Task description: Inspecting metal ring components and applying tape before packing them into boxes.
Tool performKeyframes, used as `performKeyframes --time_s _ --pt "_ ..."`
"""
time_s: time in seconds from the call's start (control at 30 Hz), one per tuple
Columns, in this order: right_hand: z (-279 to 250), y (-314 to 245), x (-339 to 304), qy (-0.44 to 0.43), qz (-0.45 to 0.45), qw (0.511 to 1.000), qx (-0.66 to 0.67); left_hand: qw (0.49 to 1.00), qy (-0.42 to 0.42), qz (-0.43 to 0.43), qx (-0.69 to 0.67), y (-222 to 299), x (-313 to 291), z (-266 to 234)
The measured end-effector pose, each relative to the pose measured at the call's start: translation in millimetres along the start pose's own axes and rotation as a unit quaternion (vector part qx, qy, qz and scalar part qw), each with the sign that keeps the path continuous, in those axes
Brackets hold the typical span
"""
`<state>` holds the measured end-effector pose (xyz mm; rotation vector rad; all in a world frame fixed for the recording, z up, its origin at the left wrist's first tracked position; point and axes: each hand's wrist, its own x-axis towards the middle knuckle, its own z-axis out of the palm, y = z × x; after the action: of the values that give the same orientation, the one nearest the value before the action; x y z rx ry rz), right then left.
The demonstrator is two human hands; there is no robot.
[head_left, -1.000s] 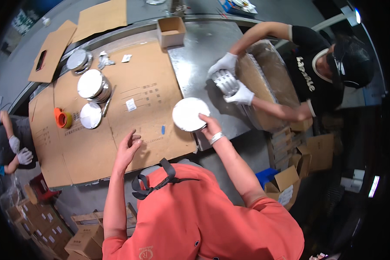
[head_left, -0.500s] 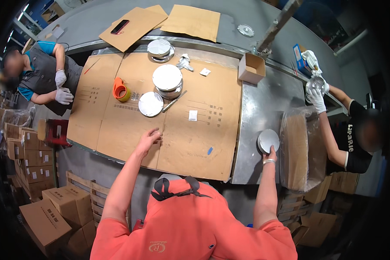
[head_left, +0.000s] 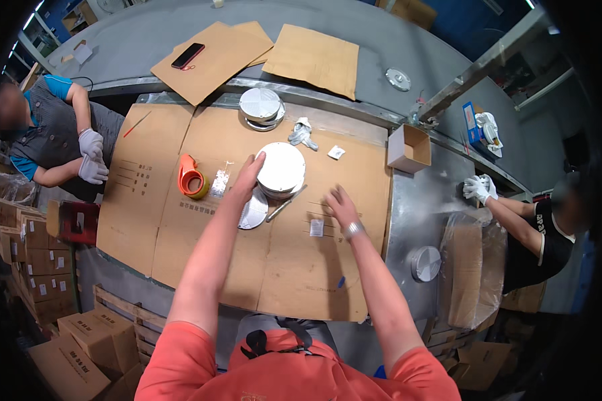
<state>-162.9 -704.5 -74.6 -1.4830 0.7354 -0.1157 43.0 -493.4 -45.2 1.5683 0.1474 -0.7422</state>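
Note:
My left hand [head_left: 250, 175] is at the left edge of a stack of round white-topped metal discs [head_left: 281, 167], fingers stretched out; whether it touches the stack I cannot tell. Partly behind that wrist lies a single white disc [head_left: 253, 211], flat on the cardboard. My right hand [head_left: 343, 208] hovers to the right of the stack, fingers apart, holding nothing. Between stack and right hand rests a slim grey pen-like tool [head_left: 287, 203]. A small white paper packet [head_left: 316, 228] lies just below the right hand. One silvery disc [head_left: 425, 264] sits on the metal tabletop.
Farther back are another disc stack [head_left: 261, 105], a grey-white glove [head_left: 303, 133] and an open carton [head_left: 409, 148]. An orange tape dispenser [head_left: 192, 179] stands left. Gloved co-workers are at both sides, one at left [head_left: 92, 157], one at right [head_left: 478, 189]. A plastic-wrapped box [head_left: 471, 271] stands right.
My right hand has let go of the disc on the metal tabletop and moved left over the cardboard. My left hand has reached forward to the stack. The right co-worker's hands have come lower.

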Motion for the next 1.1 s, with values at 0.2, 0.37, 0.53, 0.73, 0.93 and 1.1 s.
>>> performKeyframes --time_s 0.2,0.37,0.53,0.73,0.93,1.1 --pt "99.7 -47.1 70.7 -0.051 0.067 0.995 0.047 0.974 -0.15 0.004 -0.168 -3.4 19.0 0.4" --pt "99.6 -30.5 55.5 -0.074 -0.003 0.993 0.094 0.971 -0.155 0.054 -0.172 -12.5 -1.8 0.1" --pt "70.7 -42.9 -25.0 -0.055 -0.149 0.986 0.055 0.97 -0.167 0.145 -0.096 -23.9 -74.5 -12.0" --pt "28.3 -24.8 -115.8 -0.097 -0.105 0.985 -0.1 0.948 -0.222 0.228 0.024 -89.9 -152.3 -14.8" --pt "7.3 57.2 -177.1 -0.076 -0.18 0.914 -0.357 0.876 -0.211 0.277 0.335 -179.6 -191.8 -4.6" --pt "6.0 79.4 -196.0 -0.062 -0.266 0.878 -0.393 0.843 -0.147 0.378 0.354 -196.4 -213.3 10.4"
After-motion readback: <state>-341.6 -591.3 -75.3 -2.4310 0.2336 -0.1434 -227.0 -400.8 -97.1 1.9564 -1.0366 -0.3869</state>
